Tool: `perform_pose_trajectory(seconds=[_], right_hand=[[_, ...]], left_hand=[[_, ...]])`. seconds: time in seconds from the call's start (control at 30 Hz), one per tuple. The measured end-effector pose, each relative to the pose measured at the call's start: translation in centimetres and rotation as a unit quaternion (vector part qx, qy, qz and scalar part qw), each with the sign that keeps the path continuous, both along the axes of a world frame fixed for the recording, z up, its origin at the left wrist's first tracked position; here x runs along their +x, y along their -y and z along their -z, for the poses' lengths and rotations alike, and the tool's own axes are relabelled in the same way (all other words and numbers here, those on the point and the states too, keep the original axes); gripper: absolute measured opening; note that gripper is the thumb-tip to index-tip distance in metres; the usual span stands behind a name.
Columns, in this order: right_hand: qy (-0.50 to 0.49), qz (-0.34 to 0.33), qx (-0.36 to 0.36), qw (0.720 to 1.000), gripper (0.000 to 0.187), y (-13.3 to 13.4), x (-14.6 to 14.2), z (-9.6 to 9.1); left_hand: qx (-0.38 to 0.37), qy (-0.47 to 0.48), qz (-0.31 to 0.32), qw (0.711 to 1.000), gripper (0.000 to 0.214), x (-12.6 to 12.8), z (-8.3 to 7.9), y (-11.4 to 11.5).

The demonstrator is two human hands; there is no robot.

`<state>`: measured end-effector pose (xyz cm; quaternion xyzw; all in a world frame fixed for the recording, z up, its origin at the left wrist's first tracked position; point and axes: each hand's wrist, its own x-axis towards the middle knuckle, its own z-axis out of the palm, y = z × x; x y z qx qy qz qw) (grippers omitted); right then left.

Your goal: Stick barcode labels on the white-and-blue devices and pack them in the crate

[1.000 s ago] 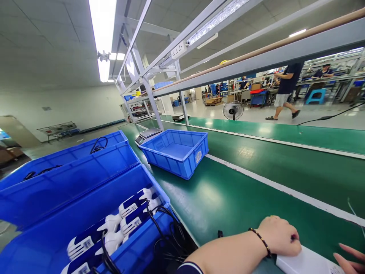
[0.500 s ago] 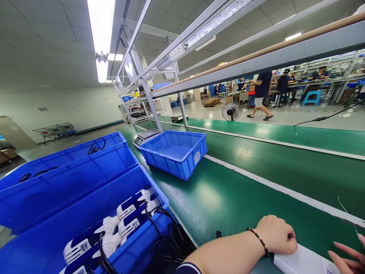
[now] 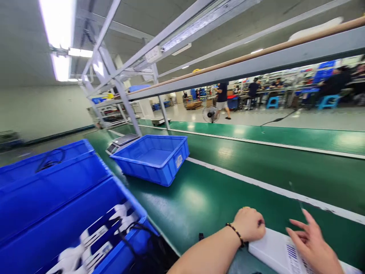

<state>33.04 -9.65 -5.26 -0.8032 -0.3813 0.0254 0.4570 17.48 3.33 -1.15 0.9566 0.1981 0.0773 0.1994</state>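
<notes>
A flat white case [image 3: 270, 247] with a printed label lies on the green bench top at the lower right. My left hand [image 3: 249, 224] is closed at its far left end, fingers curled and partly hidden. Over the labelled part, my right hand [image 3: 315, 243] has its fingers apart. A thin, pale strip [image 3: 296, 194] rises from near the tip of a right finger; whether it is held or stuck there I cannot tell. A small black piece [image 3: 201, 236] lies beside my left forearm.
Left of the bench, a blue bin [image 3: 137, 207] holds white-and-blue devices [image 3: 95, 243] with black cords [image 3: 151, 243]. Another blue bin [image 3: 48, 182] stands behind it. A blue crate [image 3: 168, 173] sits on the bench by a scale [image 3: 122, 140]. A shelf rail [image 3: 242, 62] crosses above.
The view has swung right, so things sit further left. My right hand has come further into view, the strip moving with it. My left hand stays on the case.
</notes>
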Motion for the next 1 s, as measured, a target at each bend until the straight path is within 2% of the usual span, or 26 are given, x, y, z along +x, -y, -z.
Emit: perform_pose_trajectory(seconds=[0.1, 0.23, 0.43, 0.57, 0.67, 0.87, 1.0], right_hand=[[-0.054, -0.024, -0.006, 0.998, 0.088, 0.2, -0.9, -1.4], [-0.059, -0.029, -0.007, 0.998, 0.078, 0.1, -1.3, -1.5], [-0.028, -0.032, -0.004, 0.999, 0.072, 0.2, -2.1, -1.8], [0.026, 0.000, -0.014, 1.000, 0.070, 0.2, -1.8, -2.8], [0.050, 0.039, -0.040, 0.997, 0.072, -0.4, 0.4, -4.3], [0.096, 0.128, -0.146, 0.976, 0.072, -3.1, 8.6, -7.2], [0.103, 0.155, -0.228, 0.956, 0.053, -4.5, 12.5, -7.3]], left_hand=[[-0.010, 0.014, -0.001, 1.000, 0.021, -0.1, -0.1, -0.1], [-0.021, 0.028, -0.008, 0.999, 0.020, -0.2, -0.2, -0.2], [-0.036, 0.037, -0.020, 0.998, 0.017, -0.3, -0.6, -0.1], [-0.043, 0.042, -0.025, 0.998, 0.016, -0.3, -0.7, -0.1], [-0.043, 0.047, -0.030, 0.998, 0.016, -0.3, -0.7, -0.1], [-0.035, 0.061, -0.032, 0.997, 0.018, 0.0, -0.1, -0.5], [-0.032, 0.066, -0.035, 0.997, 0.019, 0.2, 0.3, -1.0]])
